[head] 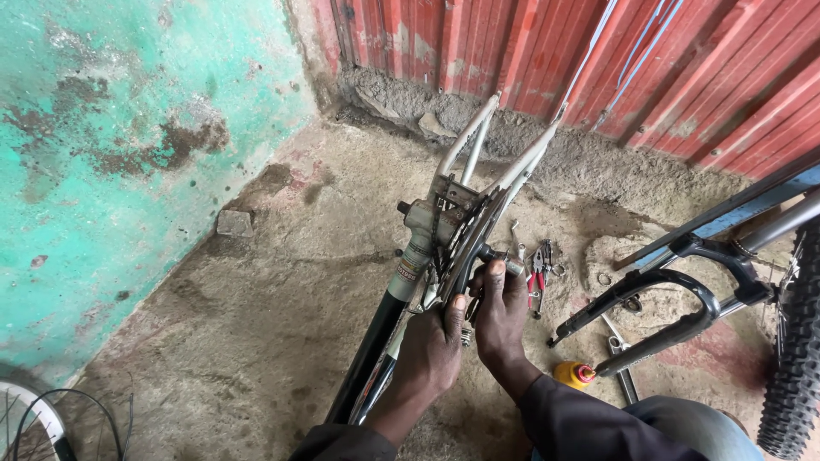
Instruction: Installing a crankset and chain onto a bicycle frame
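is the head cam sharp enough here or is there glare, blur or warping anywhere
Head view: soft, even daylight, no glare and only faint shadows on the concrete floor. The left hand, right hand and bicycle frame look sharp. The wide lens bends the red corrugated wall and green wall outward. The tyre at the right edge is cropped.

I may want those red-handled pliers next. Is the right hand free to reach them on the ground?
Probably not right away: the right hand is gripping the crank of the bike frame. The pliers lie just beside it, with nothing between.
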